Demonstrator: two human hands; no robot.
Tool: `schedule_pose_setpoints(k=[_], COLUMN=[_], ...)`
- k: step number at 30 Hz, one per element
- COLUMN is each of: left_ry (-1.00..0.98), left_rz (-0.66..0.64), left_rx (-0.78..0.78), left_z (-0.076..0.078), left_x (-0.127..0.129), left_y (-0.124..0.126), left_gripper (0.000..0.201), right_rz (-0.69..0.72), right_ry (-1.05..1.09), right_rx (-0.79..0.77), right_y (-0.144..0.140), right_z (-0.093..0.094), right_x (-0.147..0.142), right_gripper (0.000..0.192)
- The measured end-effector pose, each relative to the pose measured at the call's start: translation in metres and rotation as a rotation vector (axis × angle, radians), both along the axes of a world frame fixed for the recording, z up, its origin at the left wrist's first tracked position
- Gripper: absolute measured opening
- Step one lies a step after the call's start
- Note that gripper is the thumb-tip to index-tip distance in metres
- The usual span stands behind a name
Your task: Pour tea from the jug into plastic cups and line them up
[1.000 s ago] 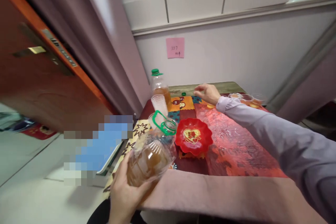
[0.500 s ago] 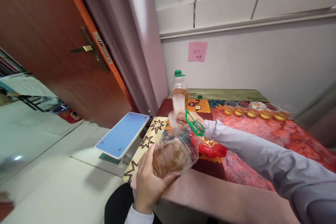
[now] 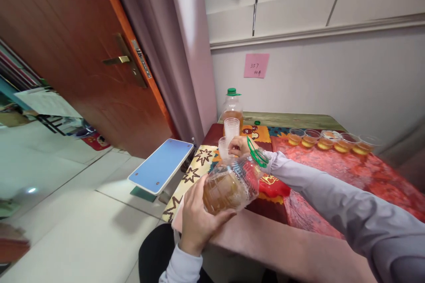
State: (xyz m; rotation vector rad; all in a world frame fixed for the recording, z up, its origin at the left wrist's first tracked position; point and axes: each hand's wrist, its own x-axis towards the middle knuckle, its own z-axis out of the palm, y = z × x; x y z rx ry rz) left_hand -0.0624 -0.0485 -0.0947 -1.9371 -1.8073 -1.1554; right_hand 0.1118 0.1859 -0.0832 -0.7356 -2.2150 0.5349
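My left hand [image 3: 195, 219] grips a large clear plastic jug [image 3: 230, 182] of amber liquid, tilted toward the table, its green handle ring [image 3: 256, 154] at the neck. My right hand [image 3: 239, 145] reaches across and holds a small clear plastic cup [image 3: 224, 147] just beyond the jug's mouth. A stack of clear cups [image 3: 231, 128] stands behind it, in front of a second bottle [image 3: 232, 105] with a green cap. A red heart-patterned dish [image 3: 274, 185] lies partly hidden behind the jug.
Several small cups of amber liquid [image 3: 327, 139] line the back of the red patterned table cover [image 3: 348, 172]. A green cap [image 3: 256, 122] lies near the wall. A blue-topped stool [image 3: 161, 166] stands left of the table, beside a wooden door [image 3: 83, 66] and curtain.
My right hand pulled back from the far middle of the table to the cups at the left and took hold of one. The view swung left and the jug rose slightly.
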Motion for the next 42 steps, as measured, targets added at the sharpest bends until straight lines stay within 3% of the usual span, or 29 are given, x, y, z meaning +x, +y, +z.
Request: schedule_pose_setpoints(k=[7, 11, 13, 15, 18, 22, 25, 28, 32, 35, 37, 39, 42], left_ry=[-0.021, -0.066, -0.102, -0.139, -0.180, -0.222, -0.234, -0.233, -0.227, -0.233, -0.230, -0.225, -0.230], left_rz=[0.003, 0.010, 0.015, 0.008, -0.009, 0.001, 0.000, -0.003, 0.003, 0.009, 0.010, 0.011, 0.003], left_rx=[-0.006, -0.040, -0.059, -0.078, -0.116, -0.158, -0.167, -0.164, -0.179, -0.207, -0.217, -0.222, -0.255], left_z=[-0.001, -0.003, -0.004, -0.004, -0.004, -0.003, -0.001, 0.001, 0.003, 0.003, 0.003, 0.004, 0.006], left_x=[-0.001, -0.003, -0.004, -0.005, -0.009, -0.013, -0.013, -0.011, -0.010, -0.010, -0.010, -0.011, -0.011], left_y=[0.000, 0.001, 0.001, 0.001, 0.002, 0.004, 0.005, 0.005, 0.005, 0.005, 0.006, 0.008, 0.010], left_gripper=[0.105, 0.105, 0.105, 0.106, 0.105, 0.107, 0.106, 0.104, 0.103, 0.102, 0.101, 0.100, 0.098], right_rz=[-0.012, -0.130, -0.207, -0.257, -0.276, -0.271, -0.269, -0.285, -0.310, -0.353, -0.377, -0.332, -0.016], right_ry=[0.068, 0.220, 0.243, 0.148, -0.057, -0.183, -0.250, -0.305, -0.262, -0.034, 0.229, 0.507, 0.632], right_rx=[0.079, 0.109, 0.120, 0.124, 0.089, 0.015, 0.018, 0.017, 0.020, -0.004, -0.124, -0.345, -0.650], right_y=[0.003, -0.005, -0.013, -0.024, -0.040, -0.056, -0.059, -0.059, -0.066, -0.083, -0.101, -0.121, -0.145], right_z=[0.021, 0.040, 0.041, 0.032, 0.003, -0.040, -0.056, -0.059, -0.045, -0.025, -0.017, -0.019, -0.037], right_x=[0.006, 0.038, 0.064, 0.092, 0.125, 0.143, 0.142, 0.140, 0.146, 0.142, 0.127, 0.101, 0.055], right_gripper=[0.016, 0.014, 0.017, 0.020, 0.023, 0.019, 0.018, 0.017, 0.022, 0.034, 0.036, 0.042, 0.056])
